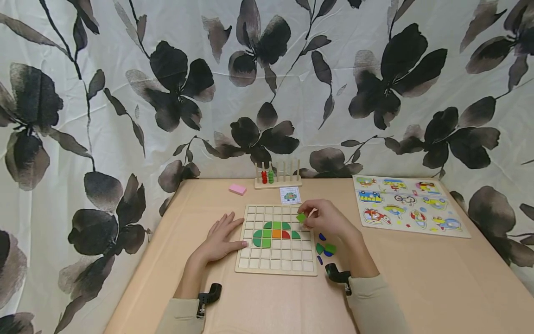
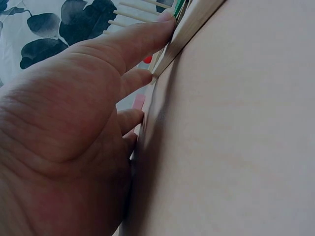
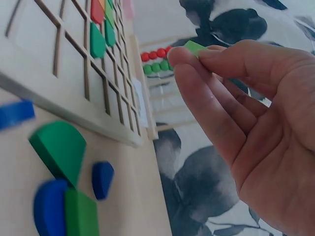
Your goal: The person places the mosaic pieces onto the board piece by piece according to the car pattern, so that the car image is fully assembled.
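Note:
My right hand (image 1: 327, 217) pinches a light green square tile (image 1: 301, 217) between thumb and fingertips, over the upper right part of a wooden grid board (image 1: 276, 270). In the right wrist view the same tile (image 3: 195, 47) pokes out between the fingertips. My left hand (image 1: 219, 241) lies with spread, straight fingers at the board's left edge, its thumb on the rim. Green, orange and red pieces (image 1: 276, 234) fill several cells in the board's middle. Beside the board's right edge lie loose blue and green pieces (image 1: 329, 248).
Behind the board are a small picture card (image 1: 290, 195), a wooden peg stand (image 1: 278, 184) with red and green beads, and a pink block (image 1: 237, 189). A vehicle puzzle board (image 1: 410, 206) lies at the right. A floral curtain (image 1: 267, 93) hangs behind the table.

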Demonstrator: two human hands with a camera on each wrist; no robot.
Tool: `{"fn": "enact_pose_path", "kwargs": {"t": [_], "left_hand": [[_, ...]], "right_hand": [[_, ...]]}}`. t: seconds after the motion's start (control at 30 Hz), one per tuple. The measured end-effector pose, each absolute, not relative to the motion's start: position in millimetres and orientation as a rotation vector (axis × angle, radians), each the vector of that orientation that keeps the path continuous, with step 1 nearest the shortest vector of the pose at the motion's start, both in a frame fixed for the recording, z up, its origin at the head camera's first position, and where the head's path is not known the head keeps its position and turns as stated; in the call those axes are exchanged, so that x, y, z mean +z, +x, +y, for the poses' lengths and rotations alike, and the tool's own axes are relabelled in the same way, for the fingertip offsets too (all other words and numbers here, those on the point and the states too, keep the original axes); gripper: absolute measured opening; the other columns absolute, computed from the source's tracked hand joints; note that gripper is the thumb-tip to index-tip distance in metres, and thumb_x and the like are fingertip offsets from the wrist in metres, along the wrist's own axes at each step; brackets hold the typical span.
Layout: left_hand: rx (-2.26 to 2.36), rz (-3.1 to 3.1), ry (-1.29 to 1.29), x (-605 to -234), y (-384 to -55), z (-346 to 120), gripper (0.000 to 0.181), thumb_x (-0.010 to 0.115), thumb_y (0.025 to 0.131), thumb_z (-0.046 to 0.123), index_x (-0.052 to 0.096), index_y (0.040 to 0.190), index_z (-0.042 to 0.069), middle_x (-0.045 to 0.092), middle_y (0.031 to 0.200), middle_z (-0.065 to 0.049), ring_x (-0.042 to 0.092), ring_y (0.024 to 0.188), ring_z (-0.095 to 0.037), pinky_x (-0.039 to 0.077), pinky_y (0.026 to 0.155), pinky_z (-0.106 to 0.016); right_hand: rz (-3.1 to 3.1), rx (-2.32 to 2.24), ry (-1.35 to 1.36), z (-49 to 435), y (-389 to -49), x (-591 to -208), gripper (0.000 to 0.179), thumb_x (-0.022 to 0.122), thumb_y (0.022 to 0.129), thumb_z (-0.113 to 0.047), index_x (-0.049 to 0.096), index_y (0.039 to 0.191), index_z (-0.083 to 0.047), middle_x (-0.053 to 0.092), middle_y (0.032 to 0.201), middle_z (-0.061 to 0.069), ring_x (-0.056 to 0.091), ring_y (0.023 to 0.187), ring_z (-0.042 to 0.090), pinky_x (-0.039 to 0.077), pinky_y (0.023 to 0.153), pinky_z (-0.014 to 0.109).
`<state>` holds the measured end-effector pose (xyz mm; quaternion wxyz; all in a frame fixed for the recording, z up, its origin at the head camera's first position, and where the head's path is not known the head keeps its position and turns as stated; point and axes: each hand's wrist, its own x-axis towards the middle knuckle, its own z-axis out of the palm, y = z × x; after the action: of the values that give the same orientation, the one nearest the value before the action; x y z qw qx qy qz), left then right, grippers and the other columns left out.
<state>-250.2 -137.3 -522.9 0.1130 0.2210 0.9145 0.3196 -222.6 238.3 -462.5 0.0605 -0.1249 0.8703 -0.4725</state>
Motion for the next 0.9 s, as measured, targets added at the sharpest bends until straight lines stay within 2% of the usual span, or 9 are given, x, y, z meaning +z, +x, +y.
{"fn": "enact_pose_path", "kwargs": {"t": [0.17,0.57,0.9], "left_hand": [[0.941,2.683,0.648,-522.3,-249.6,-137.4,0.082,0.075,0.092,0.052,0.043,0.16,0.019,0.012,0.175,-0.015,0.001,0.163,-0.039,-0.002,0.129,-0.061],[0.943,2.688,0.64,-521.7,-249.0,-136.6,0.084,0.076,0.091,0.052,0.043,0.16,0.018,0.013,0.175,-0.015,0.001,0.163,-0.04,-0.001,0.129,-0.061],[0.938,2.678,0.632,-521.6,-249.6,-136.0,0.083,0.075,0.091,0.052,0.042,0.161,0.02,0.012,0.176,-0.013,0.0,0.163,-0.038,-0.002,0.129,-0.06]], "right_hand": [[2.63,-1.388,-0.423,226.4,-223.1,-463.0,0.021,0.076,0.091,-0.003,0.075,0.11,-0.011,0.065,0.097,0.005,0.06,0.088,0.022,0.054,0.075,0.027],[2.597,-1.272,-0.479,202.3,-223.1,-468.6,0.02,0.081,0.09,-0.011,0.075,0.109,-0.007,0.066,0.09,0.001,0.059,0.086,0.019,0.051,0.07,0.028],[2.636,-1.179,-0.559,197.6,-224.3,-472.7,0.015,0.083,0.089,-0.013,0.076,0.102,-0.012,0.065,0.081,-0.003,0.058,0.077,0.015,0.052,0.068,0.028]]}}
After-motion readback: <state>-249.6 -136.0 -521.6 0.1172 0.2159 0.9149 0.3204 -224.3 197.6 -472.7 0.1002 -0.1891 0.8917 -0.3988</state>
